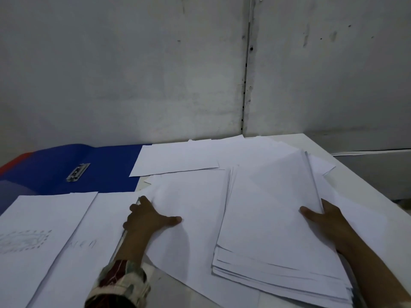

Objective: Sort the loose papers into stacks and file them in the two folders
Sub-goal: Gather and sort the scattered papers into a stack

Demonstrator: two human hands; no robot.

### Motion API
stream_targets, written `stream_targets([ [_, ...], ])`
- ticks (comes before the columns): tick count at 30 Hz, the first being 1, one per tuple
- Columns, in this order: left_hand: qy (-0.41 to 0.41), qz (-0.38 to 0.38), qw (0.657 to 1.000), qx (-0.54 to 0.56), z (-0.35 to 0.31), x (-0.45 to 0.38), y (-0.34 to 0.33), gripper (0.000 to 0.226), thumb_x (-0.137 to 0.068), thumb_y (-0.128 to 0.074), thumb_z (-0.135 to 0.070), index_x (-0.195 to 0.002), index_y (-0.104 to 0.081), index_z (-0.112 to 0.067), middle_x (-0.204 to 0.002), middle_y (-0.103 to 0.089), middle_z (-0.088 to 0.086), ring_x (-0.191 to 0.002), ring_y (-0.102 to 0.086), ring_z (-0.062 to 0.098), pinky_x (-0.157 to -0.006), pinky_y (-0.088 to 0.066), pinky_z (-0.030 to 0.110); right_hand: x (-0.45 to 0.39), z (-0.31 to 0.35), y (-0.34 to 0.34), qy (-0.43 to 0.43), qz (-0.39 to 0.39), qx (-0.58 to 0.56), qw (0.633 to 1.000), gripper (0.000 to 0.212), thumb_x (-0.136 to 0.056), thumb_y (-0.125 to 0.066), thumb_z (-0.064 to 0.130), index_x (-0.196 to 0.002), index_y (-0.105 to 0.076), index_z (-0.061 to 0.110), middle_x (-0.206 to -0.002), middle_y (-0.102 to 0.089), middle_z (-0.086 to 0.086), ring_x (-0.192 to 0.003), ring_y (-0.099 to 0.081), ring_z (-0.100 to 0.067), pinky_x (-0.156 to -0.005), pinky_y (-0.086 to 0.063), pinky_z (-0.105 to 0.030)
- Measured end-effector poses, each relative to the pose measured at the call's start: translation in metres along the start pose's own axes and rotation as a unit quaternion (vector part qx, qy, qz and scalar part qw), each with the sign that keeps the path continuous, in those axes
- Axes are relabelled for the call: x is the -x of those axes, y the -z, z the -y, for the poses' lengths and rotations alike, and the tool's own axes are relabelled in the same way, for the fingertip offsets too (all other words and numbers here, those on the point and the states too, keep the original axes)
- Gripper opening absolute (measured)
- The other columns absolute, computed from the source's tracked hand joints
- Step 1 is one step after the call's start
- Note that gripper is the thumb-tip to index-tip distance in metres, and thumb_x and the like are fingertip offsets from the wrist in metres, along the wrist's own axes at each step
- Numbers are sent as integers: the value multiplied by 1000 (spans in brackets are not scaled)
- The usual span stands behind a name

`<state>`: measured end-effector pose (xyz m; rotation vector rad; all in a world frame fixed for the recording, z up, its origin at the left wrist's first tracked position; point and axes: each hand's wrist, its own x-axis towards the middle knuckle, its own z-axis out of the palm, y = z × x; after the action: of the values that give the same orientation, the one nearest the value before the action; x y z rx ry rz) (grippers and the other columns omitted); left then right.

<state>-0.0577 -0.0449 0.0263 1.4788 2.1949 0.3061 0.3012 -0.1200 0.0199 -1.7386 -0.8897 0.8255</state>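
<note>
My right hand [322, 221] grips a thick stack of white papers [273, 218] by its right edge, thumb on top and fingers underneath. The stack is tilted up off the table. My left hand [149, 216] pinches the left edge of a single loose sheet [191, 218] next to the stack, thumb lying on top. A thin pen-like thing [121, 237] runs along under that hand. An open blue folder [106, 165] with a metal clip [77, 172] lies at the back left. A red folder's edge [13, 164] shows beside it.
A sheet with a pencil drawing [33, 232] and one with faint letters [89, 243] lie at the front left. Another sheet [175, 158] overlaps the blue folder's right half. More loose sheets [255, 147] spread toward the grey wall. The white table's edge [360, 183] runs down the right.
</note>
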Motion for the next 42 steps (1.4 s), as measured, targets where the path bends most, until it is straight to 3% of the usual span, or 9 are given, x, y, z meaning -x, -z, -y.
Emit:
stream_targets([
  [3, -21, 41, 998, 31, 4, -3, 10, 117, -46, -81, -52, -139, -27, -7, -142, -40, 12, -127, -41, 31, -104, -37, 43, -2, -2, 1, -4, 4, 10, 1000, 33, -87, -61, 8, -117, -56, -3, -106, -61, -18, -91, -56, -29, -85, -44, -35],
  [7, -90, 39, 995, 31, 11, -10, 30, 65, -76, -73, -17, -132, -42, -9, -136, -47, 13, -114, -48, 28, -93, -38, 33, -5, -2, 3, 2, 3, 31, 1000, 35, -88, -62, 11, -119, -56, -2, -110, -61, -20, -94, -56, -31, -88, -45, -38],
  [13, -144, -16, 989, -29, 30, -28, 49, 30, -92, -52, -24, -121, -51, -18, -130, -53, 8, -118, -48, 29, -102, -33, 41, -19, 9, 5, 17, 7, 104, 994, 33, -88, -61, 9, -118, -56, -4, -114, -61, -25, -91, -54, -29, -85, -44, -37],
  [19, -143, -81, 981, -104, 13, -36, 59, 30, -98, -38, -22, -127, -48, -22, -132, -52, 5, -124, -44, 28, -106, -21, 36, -33, 27, 12, 31, 36, 173, 984, 28, -89, -59, 7, -114, -57, -6, -102, -60, -18, -81, -50, -25, -58, -37, -27],
  [25, -182, -45, 980, -61, 11, -62, 84, 23, -97, -41, -25, -115, -55, -28, -130, -53, 3, -129, -40, 29, -114, -4, 46, -39, 34, 14, 34, 81, 243, 966, 15, -89, -60, 14, -102, -59, 6, -104, -62, -18, -76, -50, -23, -59, -37, -24],
  [28, -215, -27, 976, -22, 15, -70, 102, 21, -95, -45, -22, -85, -58, -35, -112, -56, 0, -119, -47, 32, -111, -18, 56, -42, 38, 12, 44, 76, 255, 963, 28, -90, -59, 13, -114, -58, -1, -103, -60, -17, -81, -47, -23, -67, -35, -29],
  [33, -231, -22, 972, 29, 10, -66, 115, 14, -95, -46, -16, -100, -57, -23, -119, -52, 9, -110, -46, 30, -92, -28, 35, -48, 51, 12, 49, 70, 268, 960, 37, -90, -59, 13, -123, -54, -3, -122, -57, -22, -104, -53, -32, -76, -31, -27],
  [37, -217, -2, 976, 9, 5, -65, 94, 19, -95, -47, -26, -78, -54, -33, -102, -54, -3, -106, -49, 26, -108, -22, 58, -47, 53, 3, 47, 122, 288, 949, 33, -89, -61, 20, -118, -58, 3, -114, -59, -12, -91, -50, -21, -77, -35, -26],
  [42, -240, -29, 970, 1, -25, -55, 54, 14, -97, -40, -26, -86, -48, -20, -95, -52, -4, -92, -45, 18, -107, -18, 50, -41, 49, -13, 67, 167, 278, 944, 11, -89, -61, 21, -99, -58, 17, -97, -60, -4, -73, -54, -7, -57, -39, -17],
])
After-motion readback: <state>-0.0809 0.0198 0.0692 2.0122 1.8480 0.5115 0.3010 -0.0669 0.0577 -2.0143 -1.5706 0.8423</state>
